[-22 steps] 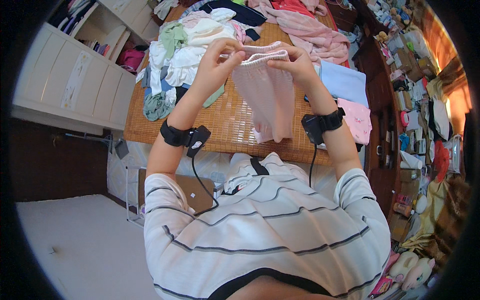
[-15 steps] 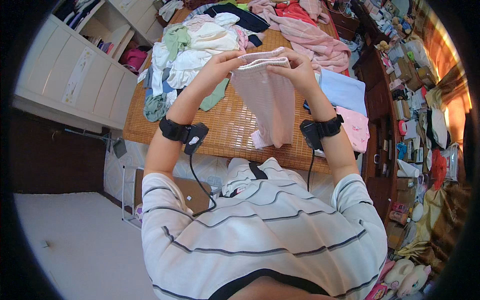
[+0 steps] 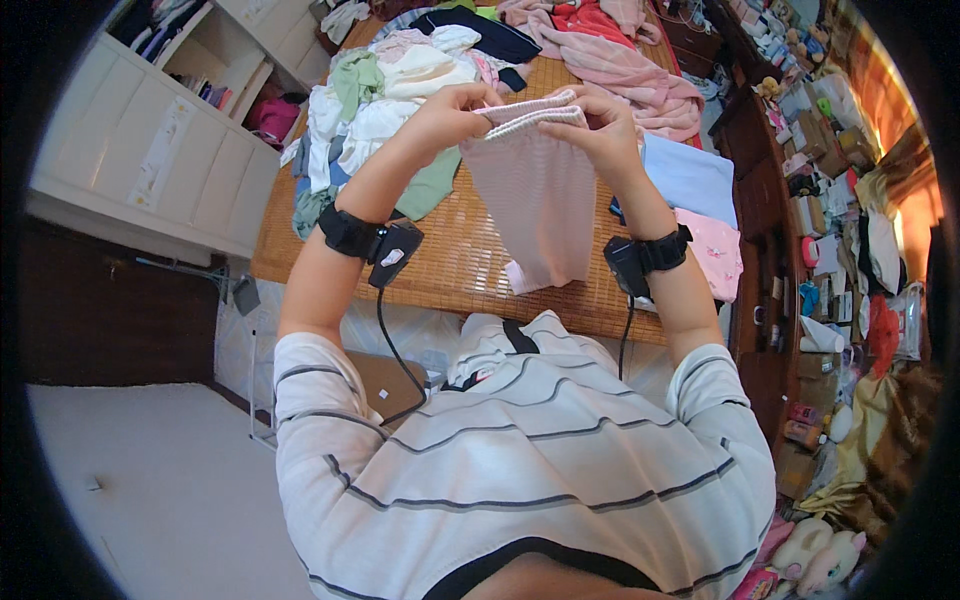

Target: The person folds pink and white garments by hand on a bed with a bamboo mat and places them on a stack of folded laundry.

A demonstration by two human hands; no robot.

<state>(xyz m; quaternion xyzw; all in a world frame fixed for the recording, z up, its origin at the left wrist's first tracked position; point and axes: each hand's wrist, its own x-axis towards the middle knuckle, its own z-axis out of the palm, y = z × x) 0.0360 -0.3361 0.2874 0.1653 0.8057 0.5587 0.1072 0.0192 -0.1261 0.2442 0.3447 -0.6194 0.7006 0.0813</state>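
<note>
While both hands' fingers (image 3: 476, 123) (image 3: 560, 132) pinch a pink garment (image 3: 535, 195), heaped clothes (image 3: 425, 72) beyond, blue cloth (image 3: 692, 182) right

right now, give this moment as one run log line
left hand and right hand: holding pink garment by its top band | below: woven mat | upper left: clothes pile

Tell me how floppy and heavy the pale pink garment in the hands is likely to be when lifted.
The pale pink garment is probably floppy: its cloth hangs loosely below the waistband. It looks light, since the left hand and right hand seem to grip thin fabric only near that edge. The gathered waistband likely stretches.
</note>
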